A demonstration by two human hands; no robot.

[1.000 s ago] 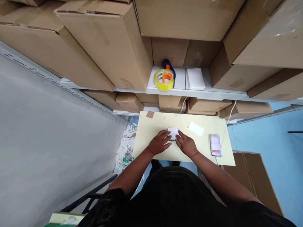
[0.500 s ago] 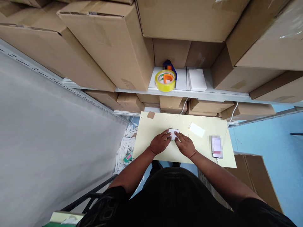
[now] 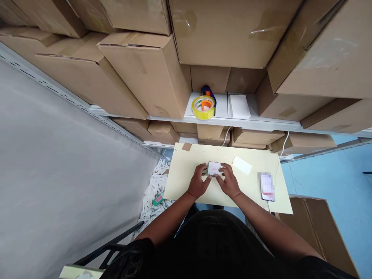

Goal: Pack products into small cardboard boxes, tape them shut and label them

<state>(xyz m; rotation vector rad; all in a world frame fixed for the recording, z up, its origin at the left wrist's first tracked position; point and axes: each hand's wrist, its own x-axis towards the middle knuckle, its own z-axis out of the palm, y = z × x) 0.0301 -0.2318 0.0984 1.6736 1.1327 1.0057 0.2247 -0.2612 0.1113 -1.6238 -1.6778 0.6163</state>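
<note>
Between my two hands is a small white-topped box or stack of cards [image 3: 214, 168] with faint reddish marks on its upper face; I cannot tell which it is. A greenish edge shows along its left side. My left hand [image 3: 199, 183] curls round the left side, thumb at the near edge. From the right, my right hand [image 3: 228, 183] grips it with the fingers on the right side and the thumb at the near edge. Both hands are over the pale yellow table [image 3: 186, 190]. A white card [image 3: 242, 165] lies just beyond my right hand.
A phone [image 3: 266, 186] with a cable lies at the table's right. Above, a shelf [image 3: 222, 106] holds a yellow tape roll [image 3: 203, 112], a white stack [image 3: 240, 106] and cardboard boxes [image 3: 142, 73]. White scraps [image 3: 151, 193] cover the floor at left; an open carton [image 3: 316, 228] stands right.
My fingers have shifted from the white top to the sides of the small piece, so its reddish marks show more. The whole view has tilted slightly upward.
</note>
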